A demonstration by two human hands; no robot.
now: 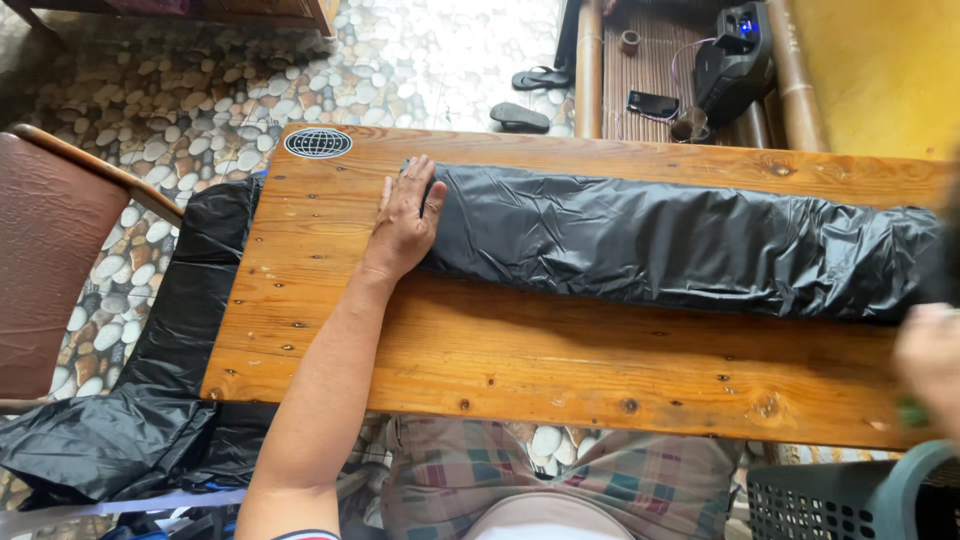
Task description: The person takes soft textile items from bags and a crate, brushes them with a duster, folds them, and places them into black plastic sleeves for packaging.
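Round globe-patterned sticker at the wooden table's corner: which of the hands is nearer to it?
Left. The left hand lies flat on the folded black plastic sheet's end, just beside the round globe-patterned sticker. The right hand, blurred, is at the table's opposite end.

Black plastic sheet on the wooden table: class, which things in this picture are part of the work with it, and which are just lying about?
In the work:
- black plastic sheet, folded into a long strip
- left hand, pressed flat on its end
- right hand, blurred at the edge
- wooden table

Lying about:
- black plastic heap on the floor
- chair
- sandals
- dark basket
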